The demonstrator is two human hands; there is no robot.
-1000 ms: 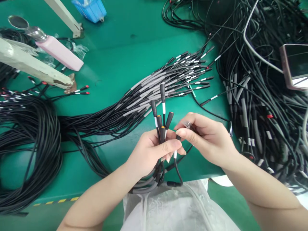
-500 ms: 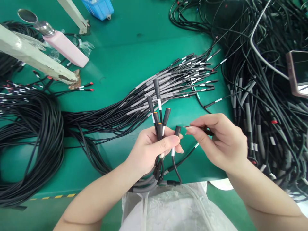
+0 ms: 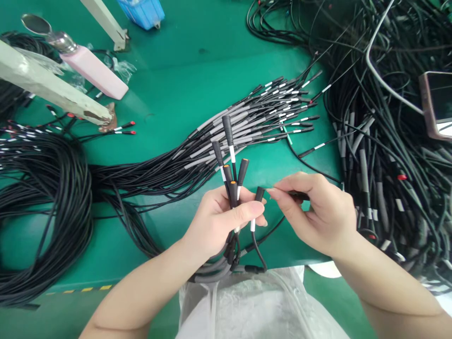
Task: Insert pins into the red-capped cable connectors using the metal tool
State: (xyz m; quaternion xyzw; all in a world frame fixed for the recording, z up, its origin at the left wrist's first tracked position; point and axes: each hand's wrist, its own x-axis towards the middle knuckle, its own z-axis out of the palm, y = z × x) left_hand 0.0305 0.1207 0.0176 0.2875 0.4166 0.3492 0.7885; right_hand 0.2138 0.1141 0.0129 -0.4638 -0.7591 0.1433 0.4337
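My left hand [image 3: 226, 214] is closed around several black cable connectors [image 3: 242, 170], some with orange tips, their white-labelled ends fanning upward. Between its thumb and fingers one black connector [image 3: 259, 194] stands apart, tilted slightly right. Close to that connector's open end, my right hand [image 3: 314, 209] pinches something thin and small between thumb and forefinger, too fine to make out. A dark piece [image 3: 299, 194] shows behind the curled fingers of this hand. Grey-sleeved cables [image 3: 213, 272] from the held connectors hang below my left hand, at the table's front edge.
A long bundle of black cables [image 3: 141, 176] with grey sleeves lies across the green table [image 3: 183, 84]. Coiled cables [image 3: 67, 197] are at left, a tangled cable pile [image 3: 381, 94] at right. Around them are a phone [image 3: 438, 106], pink bottle [image 3: 95, 70], metal legs [image 3: 52, 84] and blue bin [image 3: 143, 13].
My right hand has moved slightly left and down, bringing its pinched fingertips up to the end of the separate connector. My left hand has hardly moved.
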